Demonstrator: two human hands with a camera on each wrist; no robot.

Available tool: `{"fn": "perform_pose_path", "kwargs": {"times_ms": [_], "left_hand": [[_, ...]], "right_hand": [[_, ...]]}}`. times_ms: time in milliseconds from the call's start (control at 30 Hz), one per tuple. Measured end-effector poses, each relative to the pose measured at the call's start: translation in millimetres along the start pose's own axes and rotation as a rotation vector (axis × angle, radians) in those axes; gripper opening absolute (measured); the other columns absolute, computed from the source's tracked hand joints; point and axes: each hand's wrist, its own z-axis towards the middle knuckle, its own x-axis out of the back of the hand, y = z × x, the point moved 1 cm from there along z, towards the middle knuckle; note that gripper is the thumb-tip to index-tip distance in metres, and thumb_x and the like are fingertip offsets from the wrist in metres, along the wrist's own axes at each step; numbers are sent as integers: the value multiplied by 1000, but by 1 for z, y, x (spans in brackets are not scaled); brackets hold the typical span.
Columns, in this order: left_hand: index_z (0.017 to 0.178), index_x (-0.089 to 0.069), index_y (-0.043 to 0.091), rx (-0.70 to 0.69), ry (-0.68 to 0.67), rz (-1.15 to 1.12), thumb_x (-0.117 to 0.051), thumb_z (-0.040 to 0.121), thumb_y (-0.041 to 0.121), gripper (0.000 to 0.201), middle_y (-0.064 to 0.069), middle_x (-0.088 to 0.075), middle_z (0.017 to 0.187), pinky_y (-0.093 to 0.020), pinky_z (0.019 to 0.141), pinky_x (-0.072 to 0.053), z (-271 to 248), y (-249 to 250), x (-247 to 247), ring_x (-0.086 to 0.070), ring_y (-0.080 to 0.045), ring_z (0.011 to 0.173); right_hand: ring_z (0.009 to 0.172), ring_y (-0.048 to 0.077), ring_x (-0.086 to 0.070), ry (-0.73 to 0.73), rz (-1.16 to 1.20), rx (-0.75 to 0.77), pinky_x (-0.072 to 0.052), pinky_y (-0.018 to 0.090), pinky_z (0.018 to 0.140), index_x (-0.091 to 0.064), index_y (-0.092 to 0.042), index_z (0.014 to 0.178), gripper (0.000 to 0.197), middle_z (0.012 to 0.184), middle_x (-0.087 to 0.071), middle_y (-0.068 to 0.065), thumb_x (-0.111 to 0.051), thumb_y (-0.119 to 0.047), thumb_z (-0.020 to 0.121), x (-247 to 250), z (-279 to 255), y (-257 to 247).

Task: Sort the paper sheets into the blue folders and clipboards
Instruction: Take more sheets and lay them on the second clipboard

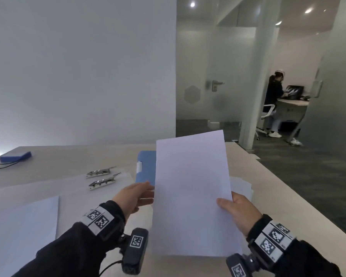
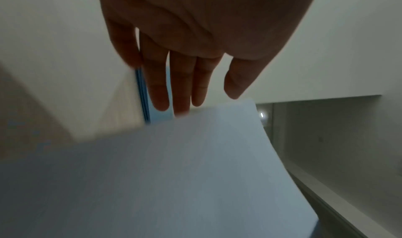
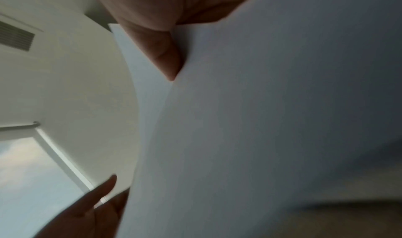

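Paper sheets [image 1: 192, 194] are held upright above the table [image 1: 268, 188], pinched at their 4 o'clock edge by the right hand [image 1: 238, 212], thumb on the near face and fingers behind. The left hand [image 1: 134, 196] is at the stack's 9 o'clock edge with fingers straight, gripping nothing. A blue folder [image 1: 146, 168] lies flat at 11 o'clock, partly hidden by the stack. Two metal clips [image 1: 101, 176] lie further toward 10 o'clock. Risk: a one-sided pinch lets the stack bow or fan, so sheets may slide apart or snag the folder edge during insertion.
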Motion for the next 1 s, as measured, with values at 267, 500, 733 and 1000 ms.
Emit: {"fn": "perform_pose_path", "kwargs": {"times_ms": [267,500,733,1000], "left_hand": [[114,-64,1,162,325,-117,-52,92,19,31,-12,-70,98,-27,62,-42,-3,-36,94,-63,-17,78],[109,-68,13,190,261,-166,-52,89,36,34,-6,-75,106,-35,77,-32,-36,-64,110,-67,-19,94],[110,-63,-1,200,280,-196,-53,92,5,22,-26,-71,104,-57,88,-52,-55,-69,146,-66,-45,98],[128,-52,-4,325,359,-155,-78,57,10,77,-31,-64,114,-63,84,-52,-61,-100,179,-67,-48,96]], "right_hand": [[87,29,-72,-17,63,-95,-56,42,85,-71,-16,91,16,89,-77,5,-56,-10,93,-54,25,5],[86,29,-71,-189,69,-132,-55,32,69,-67,-15,93,15,93,-74,10,-55,-8,94,-124,32,-2],[97,35,-71,-429,56,-181,-56,46,89,-69,-2,106,27,103,-75,17,-64,-14,82,-188,30,0],[82,37,-68,-429,151,-362,-57,45,79,-69,-2,106,29,98,-74,20,-57,-21,88,-190,44,-8]]}}
